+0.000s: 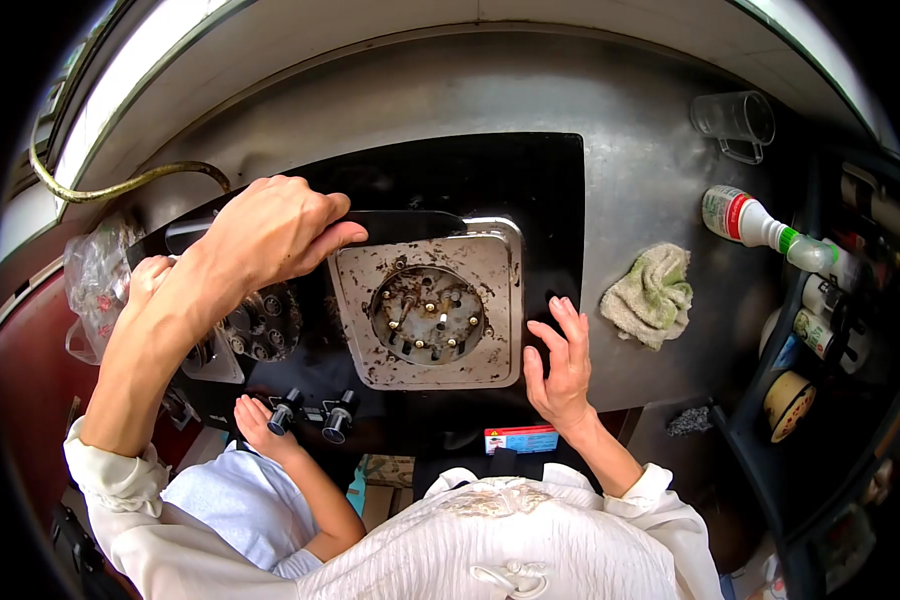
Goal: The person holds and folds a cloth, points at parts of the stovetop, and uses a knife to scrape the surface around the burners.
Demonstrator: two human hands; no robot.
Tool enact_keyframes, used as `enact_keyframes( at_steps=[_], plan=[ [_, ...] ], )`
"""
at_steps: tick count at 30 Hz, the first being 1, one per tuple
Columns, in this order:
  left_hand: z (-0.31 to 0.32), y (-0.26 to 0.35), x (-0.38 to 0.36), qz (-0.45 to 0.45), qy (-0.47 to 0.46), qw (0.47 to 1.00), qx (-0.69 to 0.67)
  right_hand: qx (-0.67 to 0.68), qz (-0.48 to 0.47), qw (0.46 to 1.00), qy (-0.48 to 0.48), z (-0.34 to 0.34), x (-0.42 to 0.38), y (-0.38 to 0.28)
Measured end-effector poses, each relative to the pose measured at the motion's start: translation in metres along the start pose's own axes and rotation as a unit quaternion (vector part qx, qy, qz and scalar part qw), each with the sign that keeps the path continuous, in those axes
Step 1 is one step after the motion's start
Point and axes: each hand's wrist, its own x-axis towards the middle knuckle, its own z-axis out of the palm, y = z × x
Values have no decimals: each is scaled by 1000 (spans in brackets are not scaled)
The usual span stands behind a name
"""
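**Black tool (410, 226) lies along the tray's far rim**

The tray (507, 310) sits on the stove (545, 180), its burner well uncovered. The left hand (275, 228) curls round the tool, thumb pointing along it; the other fingertips are hidden. The tool's long axis runs left to right, its right end at the tray's far rim, so the tray lies rightward and bodyward of that fist. The right hand (562, 368), fingers loosely spread, is just beside the tray's right edge; contact I cannot tell. Another person's hand (262, 428) is by the knobs (338, 420).
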Motion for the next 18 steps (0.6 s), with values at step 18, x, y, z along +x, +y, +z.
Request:
enact_keyframes(
  at_steps=[18],
  plan=[
    [1,-17,12,-17,-23,998,-56,4,1,1000,2,0,1,-1]
  ],
)
